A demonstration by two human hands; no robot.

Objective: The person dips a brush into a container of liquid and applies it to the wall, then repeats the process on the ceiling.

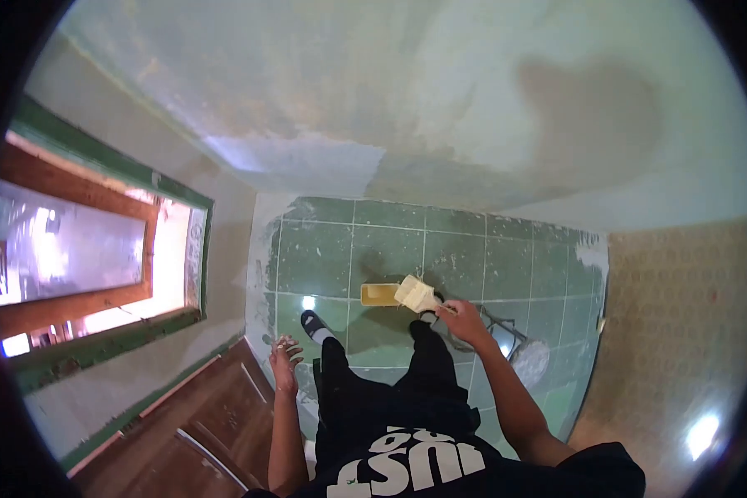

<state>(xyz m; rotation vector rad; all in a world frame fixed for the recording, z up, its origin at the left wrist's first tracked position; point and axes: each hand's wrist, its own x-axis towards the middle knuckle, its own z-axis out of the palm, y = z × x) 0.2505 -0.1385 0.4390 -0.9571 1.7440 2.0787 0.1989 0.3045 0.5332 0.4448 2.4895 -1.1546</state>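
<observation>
My right hand [462,320] is closed round the handle of a wide, flat paintbrush [415,293], whose cream-coloured head points to the left. Just beyond that head, a yellow rectangular tray [381,295] with pale stuff inside sits on the green tiled floor [390,249]; the brush overlaps its right end in this view. Nothing is in my left hand [285,353], held out at my side with its fingers apart and smeared with something whitish.
Ahead rises a pale, patchy wall [440,108]. A window with a green frame [199,257] stands at the left, above a brown panelled door [207,415]. Right of my legs are a dark metal frame [500,319] and a round, pale, speckled thing [531,361]. White spatters dot the tiles.
</observation>
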